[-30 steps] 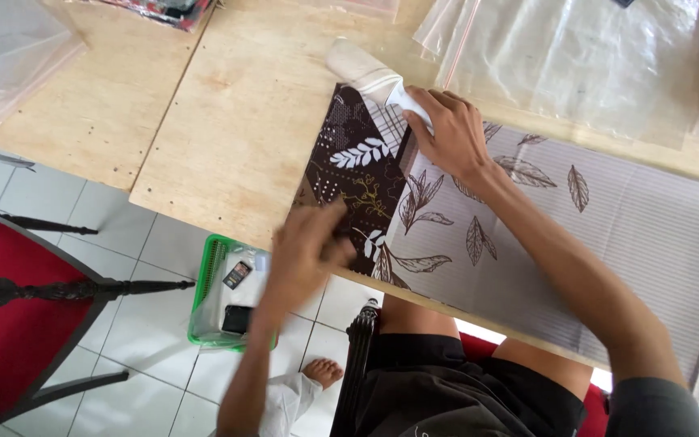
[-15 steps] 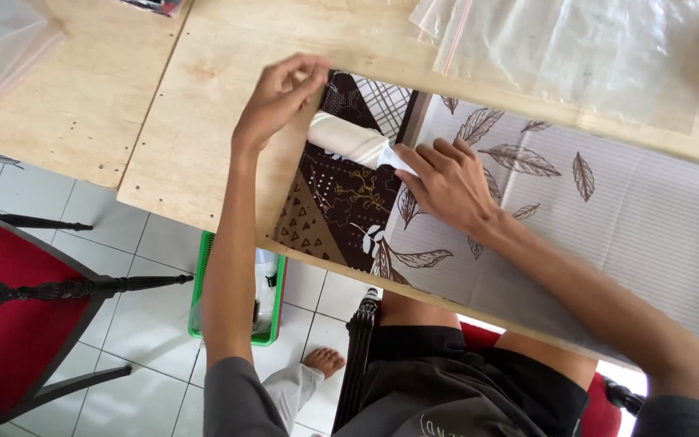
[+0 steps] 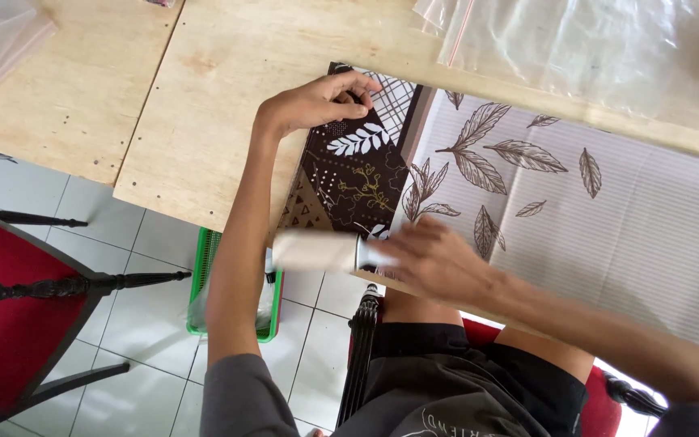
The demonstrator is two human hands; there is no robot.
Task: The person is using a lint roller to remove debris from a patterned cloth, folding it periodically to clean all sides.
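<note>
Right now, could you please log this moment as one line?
left hand: on cloth | right hand: holds roller | on table

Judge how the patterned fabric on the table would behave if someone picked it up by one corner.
The fabric lies flat and thin over the table, so it would probably droop, not stay stiff. The left hand pins its dark end while the right hand moves a roller there, suggesting it shifts easily. It looks light.

Left hand (image 3: pixel 317 103) pressed on the top edge of dark patterned cloth (image 3: pixel 349 174), right hand (image 3: pixel 434 260) held a blurry white roller (image 3: pixel 317 251) at its bottom edge, wooden table (image 3: pixel 212 105), green basket (image 3: pixel 204 275) below
</note>
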